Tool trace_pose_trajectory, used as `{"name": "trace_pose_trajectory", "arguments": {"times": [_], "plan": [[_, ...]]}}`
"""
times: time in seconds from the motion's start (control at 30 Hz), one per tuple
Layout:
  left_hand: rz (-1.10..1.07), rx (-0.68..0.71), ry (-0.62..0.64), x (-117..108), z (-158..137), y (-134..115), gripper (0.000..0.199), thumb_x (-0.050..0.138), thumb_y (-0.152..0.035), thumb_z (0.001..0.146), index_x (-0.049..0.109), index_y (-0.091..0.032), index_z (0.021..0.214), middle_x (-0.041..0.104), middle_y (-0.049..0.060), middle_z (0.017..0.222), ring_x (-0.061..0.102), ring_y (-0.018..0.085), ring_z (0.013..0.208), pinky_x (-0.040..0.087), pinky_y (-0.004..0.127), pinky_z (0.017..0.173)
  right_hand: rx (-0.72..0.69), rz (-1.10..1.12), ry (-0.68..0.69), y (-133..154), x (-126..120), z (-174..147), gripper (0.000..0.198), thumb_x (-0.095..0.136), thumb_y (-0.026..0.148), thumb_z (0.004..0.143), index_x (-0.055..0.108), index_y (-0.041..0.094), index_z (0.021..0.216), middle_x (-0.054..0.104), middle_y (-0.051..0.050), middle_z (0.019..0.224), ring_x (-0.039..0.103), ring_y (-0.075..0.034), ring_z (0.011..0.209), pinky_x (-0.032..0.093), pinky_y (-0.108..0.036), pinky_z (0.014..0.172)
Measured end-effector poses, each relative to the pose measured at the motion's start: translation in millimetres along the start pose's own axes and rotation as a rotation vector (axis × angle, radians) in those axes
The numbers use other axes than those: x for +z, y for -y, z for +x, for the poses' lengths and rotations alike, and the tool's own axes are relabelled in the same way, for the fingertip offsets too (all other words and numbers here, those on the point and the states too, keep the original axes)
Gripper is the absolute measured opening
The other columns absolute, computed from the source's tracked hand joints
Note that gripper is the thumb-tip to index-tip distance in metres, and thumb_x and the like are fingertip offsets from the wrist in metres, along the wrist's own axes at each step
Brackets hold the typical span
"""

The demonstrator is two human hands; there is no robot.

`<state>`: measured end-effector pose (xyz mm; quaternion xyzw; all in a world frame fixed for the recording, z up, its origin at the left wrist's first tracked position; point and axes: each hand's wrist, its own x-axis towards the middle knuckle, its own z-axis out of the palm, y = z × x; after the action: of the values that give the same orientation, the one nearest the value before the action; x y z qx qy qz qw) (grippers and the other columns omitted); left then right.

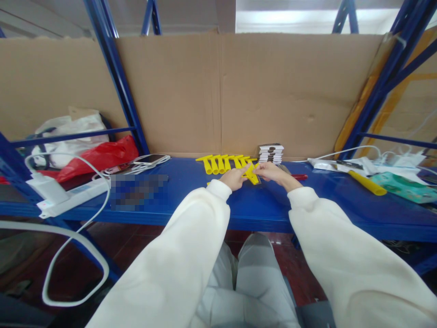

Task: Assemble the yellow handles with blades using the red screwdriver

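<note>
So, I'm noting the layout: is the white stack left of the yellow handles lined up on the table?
No, the white stack stands to the right of the yellow handles.

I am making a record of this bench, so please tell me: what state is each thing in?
Held yellow piece: tilted, between both hands
Left hand: closed on it
Right hand: pinching it
Row of yellow pieces: side by side
Yellow tube at right: lying down
White packs: stacked
Phone: lying flat
Power strip: adapter plugged in

Yellow piece (253,176) partly covered (by fingers (263,169)), patch (139,192) pixelated
</note>
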<state>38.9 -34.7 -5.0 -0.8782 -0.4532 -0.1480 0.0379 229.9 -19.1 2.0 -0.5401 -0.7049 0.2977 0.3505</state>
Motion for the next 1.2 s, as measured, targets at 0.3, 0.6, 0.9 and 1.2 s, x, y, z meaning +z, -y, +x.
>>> {"name": "trace_pose_trajectory", "arguments": {"times": [0.3, 0.6, 0.9, 1.2], "plan": [[0.033, 0.070, 0.002, -2.6, 0.1, 0.5, 0.047, 0.048, -0.021, 0.099, 0.058, -0.027, 0.145, 0.071, 0.009, 0.128, 0.067, 0.022, 0.118, 0.050, 0.032, 0.101, 0.042, 0.108, -0.175, -0.9, -1.0, 4.8, 0.024, 0.074, 0.022, 0.071, 0.051, 0.021, 0.072, 0.045, 0.009, 0.051, 0.037, -0.007, 0.045, 0.027, -0.020, 0.044], [0.025, 0.071, -0.036, -4.9, -2.2, -3.0, 0.045, 0.048, -0.022, 0.101, 0.060, -0.027, 0.143, 0.070, 0.009, 0.130, 0.066, 0.021, 0.120, 0.050, 0.031, 0.102, 0.123, 0.242, 0.131, 3.7, -8.4, -8.7, 0.031, 0.080, 0.032, 0.074, 0.054, 0.019, 0.068, 0.041, 0.008, 0.050, 0.035, -0.006, 0.046, 0.026, -0.018, 0.044], [0.010, 0.102, -0.053, -7.4, -5.0, -3.7, 0.044, 0.050, -0.023, 0.100, 0.060, -0.024, 0.143, 0.071, 0.010, 0.129, 0.065, 0.023, 0.122, 0.051, 0.034, 0.104, 0.136, 0.296, 0.171, 6.8, -6.2, -10.0, 0.043, 0.086, 0.041, 0.069, 0.050, 0.019, 0.066, 0.039, 0.010, 0.049, 0.032, -0.004, 0.045, 0.027, -0.016, 0.044], [0.032, 0.077, -0.052, -9.4, -4.5, -4.4, 0.041, 0.051, -0.026, 0.100, 0.066, -0.026, 0.138, 0.074, 0.009, 0.121, 0.069, 0.023, 0.112, 0.053, 0.031, 0.097, 0.147, 0.372, 0.209, 3.3, -8.8, -7.6, 0.033, 0.086, 0.031, 0.072, 0.056, 0.018, 0.069, 0.045, 0.007, 0.050, 0.041, -0.007, 0.046, 0.032, -0.018, 0.043]]}}
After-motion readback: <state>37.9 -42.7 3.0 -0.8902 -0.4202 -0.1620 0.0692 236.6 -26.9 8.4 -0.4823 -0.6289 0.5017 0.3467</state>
